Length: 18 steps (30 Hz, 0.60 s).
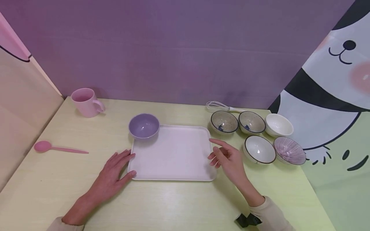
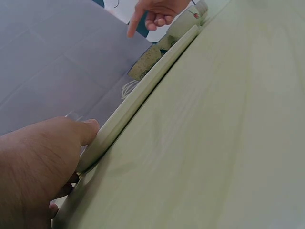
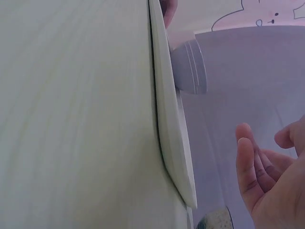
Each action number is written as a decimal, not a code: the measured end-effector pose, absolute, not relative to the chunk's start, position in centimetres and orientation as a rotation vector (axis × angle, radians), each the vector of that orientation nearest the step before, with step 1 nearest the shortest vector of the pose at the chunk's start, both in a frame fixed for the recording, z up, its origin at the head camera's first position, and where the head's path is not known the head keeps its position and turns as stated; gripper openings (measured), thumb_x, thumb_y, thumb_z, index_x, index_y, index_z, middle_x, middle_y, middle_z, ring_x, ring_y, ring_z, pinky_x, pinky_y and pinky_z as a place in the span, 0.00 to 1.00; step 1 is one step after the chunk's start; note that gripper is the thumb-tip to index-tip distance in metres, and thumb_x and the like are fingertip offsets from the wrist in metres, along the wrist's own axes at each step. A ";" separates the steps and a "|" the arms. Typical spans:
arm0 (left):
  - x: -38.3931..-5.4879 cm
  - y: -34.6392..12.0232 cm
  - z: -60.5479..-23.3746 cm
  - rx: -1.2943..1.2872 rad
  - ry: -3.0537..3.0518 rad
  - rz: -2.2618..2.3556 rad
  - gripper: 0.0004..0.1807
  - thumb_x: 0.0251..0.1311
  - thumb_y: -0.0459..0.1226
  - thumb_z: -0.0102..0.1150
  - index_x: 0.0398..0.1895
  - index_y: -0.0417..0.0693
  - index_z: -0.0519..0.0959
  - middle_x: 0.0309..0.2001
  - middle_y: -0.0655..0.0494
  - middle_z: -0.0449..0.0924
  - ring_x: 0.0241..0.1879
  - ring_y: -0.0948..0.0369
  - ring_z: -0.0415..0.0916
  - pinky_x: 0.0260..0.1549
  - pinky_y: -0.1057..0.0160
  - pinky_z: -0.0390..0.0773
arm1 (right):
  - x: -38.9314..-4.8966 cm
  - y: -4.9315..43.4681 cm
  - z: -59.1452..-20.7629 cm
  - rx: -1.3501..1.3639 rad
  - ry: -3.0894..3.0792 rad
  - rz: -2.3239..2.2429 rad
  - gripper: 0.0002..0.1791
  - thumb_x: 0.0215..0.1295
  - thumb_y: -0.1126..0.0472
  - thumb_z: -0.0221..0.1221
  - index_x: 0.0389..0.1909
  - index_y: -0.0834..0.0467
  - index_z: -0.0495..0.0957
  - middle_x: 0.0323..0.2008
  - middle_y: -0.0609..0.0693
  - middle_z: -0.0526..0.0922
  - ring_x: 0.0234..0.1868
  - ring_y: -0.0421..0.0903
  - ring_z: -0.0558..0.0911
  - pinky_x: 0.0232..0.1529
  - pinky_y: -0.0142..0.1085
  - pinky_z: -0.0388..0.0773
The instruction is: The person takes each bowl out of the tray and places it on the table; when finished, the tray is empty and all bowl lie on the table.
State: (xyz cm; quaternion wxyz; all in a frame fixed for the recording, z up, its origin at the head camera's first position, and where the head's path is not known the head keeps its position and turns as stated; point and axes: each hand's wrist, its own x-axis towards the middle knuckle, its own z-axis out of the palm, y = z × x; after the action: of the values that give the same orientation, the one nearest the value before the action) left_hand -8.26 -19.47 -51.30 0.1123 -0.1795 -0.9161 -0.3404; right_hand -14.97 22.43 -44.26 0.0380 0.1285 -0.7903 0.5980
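A white rectangular tray (image 1: 176, 157) lies on the table. At its back left corner stands a purple bowl (image 1: 144, 126), also seen past the tray's rim in the right wrist view. My left hand (image 1: 114, 175) touches the tray's left edge, its fingers extended and the thumb at the front left corner. In the left wrist view that thumb (image 2: 89, 131) lies against the rim, while the other fingers are partly hidden. Over the tray's right edge hovers my right hand (image 1: 228, 160), index finger extended, the others loosely bent, holding nothing.
Several bowls stand at the right, among them a speckled bowl (image 1: 224, 122), a dark-rimmed white bowl (image 1: 260, 149) and a streaked purple bowl (image 1: 290, 150). Behind them lies a whisk (image 1: 221, 106). To the left are a pink mug (image 1: 86, 104) and a pink spoon (image 1: 57, 147).
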 end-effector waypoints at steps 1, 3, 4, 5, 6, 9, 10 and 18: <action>-8.3 -19.5 -51.3 -0.527 -2.694 -1.002 0.32 0.77 0.44 0.68 0.79 0.41 0.75 0.80 0.37 0.71 0.80 0.36 0.64 0.89 0.57 0.42 | -15.0 22.1 -44.2 0.404 -2.428 1.838 0.18 0.85 0.69 0.57 0.68 0.70 0.81 0.29 0.64 0.89 0.23 0.43 0.88 0.24 0.34 0.89; -8.3 -19.4 -51.3 -0.526 -2.700 -1.004 0.32 0.78 0.45 0.68 0.79 0.42 0.75 0.80 0.37 0.70 0.81 0.36 0.63 0.89 0.58 0.42 | -15.1 21.3 -44.2 0.420 -2.438 1.838 0.18 0.84 0.69 0.57 0.68 0.69 0.81 0.30 0.65 0.89 0.23 0.43 0.88 0.25 0.34 0.89; -8.3 -19.4 -51.3 -0.523 -2.702 -1.007 0.32 0.78 0.45 0.68 0.79 0.42 0.75 0.80 0.37 0.70 0.81 0.36 0.63 0.89 0.58 0.42 | -15.2 20.9 -44.1 0.423 -2.442 1.842 0.18 0.84 0.69 0.58 0.68 0.69 0.82 0.30 0.65 0.89 0.23 0.44 0.88 0.25 0.34 0.89; -8.3 -19.4 -51.3 -0.521 -2.704 -1.009 0.32 0.78 0.45 0.68 0.79 0.42 0.75 0.80 0.37 0.70 0.81 0.36 0.63 0.89 0.58 0.42 | -15.2 20.5 -44.1 0.426 -2.444 1.848 0.18 0.83 0.69 0.58 0.68 0.68 0.82 0.30 0.65 0.89 0.23 0.44 0.88 0.25 0.34 0.89; -8.3 -19.4 -51.4 -0.520 -2.705 -1.011 0.32 0.78 0.45 0.68 0.79 0.42 0.75 0.80 0.37 0.70 0.81 0.36 0.63 0.89 0.58 0.42 | -15.3 20.2 -44.0 0.427 -2.446 1.857 0.18 0.83 0.69 0.58 0.68 0.68 0.82 0.30 0.66 0.88 0.23 0.44 0.88 0.25 0.34 0.89; -8.3 -19.4 -51.4 -0.517 -2.705 -1.012 0.32 0.77 0.45 0.68 0.79 0.42 0.75 0.80 0.37 0.70 0.81 0.35 0.63 0.89 0.58 0.42 | -15.5 19.1 -44.0 0.437 -2.459 1.871 0.18 0.83 0.69 0.59 0.68 0.66 0.83 0.30 0.66 0.89 0.23 0.46 0.88 0.25 0.33 0.88; -8.3 -19.4 -51.4 -0.516 -2.706 -1.013 0.32 0.77 0.45 0.68 0.79 0.42 0.75 0.80 0.37 0.70 0.81 0.35 0.63 0.89 0.58 0.42 | -15.5 18.7 -44.0 0.443 -2.464 1.878 0.18 0.83 0.68 0.59 0.68 0.65 0.83 0.30 0.66 0.89 0.23 0.46 0.88 0.25 0.33 0.88; -8.3 -19.4 -51.4 -0.517 -2.710 -1.012 0.33 0.78 0.45 0.68 0.79 0.42 0.75 0.80 0.37 0.70 0.81 0.35 0.63 0.89 0.58 0.42 | -16.1 16.1 -44.2 0.506 -2.502 1.921 0.20 0.82 0.67 0.60 0.71 0.62 0.82 0.32 0.63 0.90 0.25 0.49 0.88 0.26 0.34 0.88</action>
State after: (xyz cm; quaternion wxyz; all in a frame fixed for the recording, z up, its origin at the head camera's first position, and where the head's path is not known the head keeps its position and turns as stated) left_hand -8.33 -19.42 -51.35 0.1013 -0.1749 -0.9175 -0.3426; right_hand -16.12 16.08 -44.18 -0.0267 0.1583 -0.7829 0.6010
